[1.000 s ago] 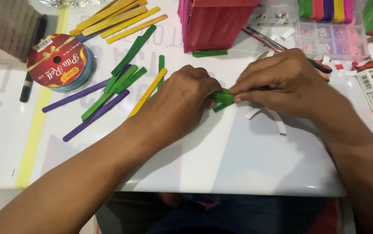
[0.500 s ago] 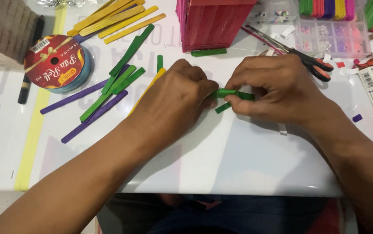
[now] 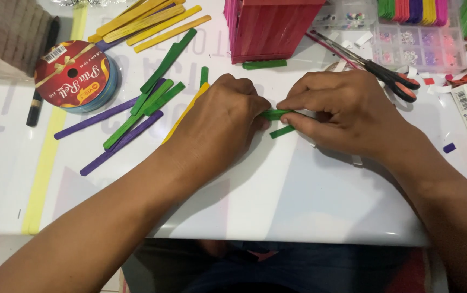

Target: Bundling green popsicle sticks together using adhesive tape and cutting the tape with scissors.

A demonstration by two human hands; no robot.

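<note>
On a glossy white table [image 3: 298, 206], seen from the head camera looking down, two bare hands meet at the centre. Left hand [image 3: 220, 122] is curled knuckles-up, its fingertips closed on the left end of a short, flat green stick [image 3: 275, 114]. Right hand [image 3: 347, 111] pinches the same stick's other end between thumb and forefinger. That stick is thin painted wood and lies nearly level, its long axis running left to right. Just below it a second green piece [image 3: 282, 132] lies on the table, slanting up to the right, partly hidden by the right thumb.

To the left, loose flat sticks spread out: green sticks [image 3: 160, 81], purple sticks [image 3: 119, 144] and yellow sticks [image 3: 146, 24], most slanting up to the right. One yellow stick [image 3: 187, 111] disappears under the left wrist. A round ribbon spool [image 3: 73, 76] sits far left. Behind the hands stands a pink stick box [image 3: 271, 30], with scissors [image 3: 380, 70] and a clear bead tray [image 3: 418, 40] to the right.
</note>
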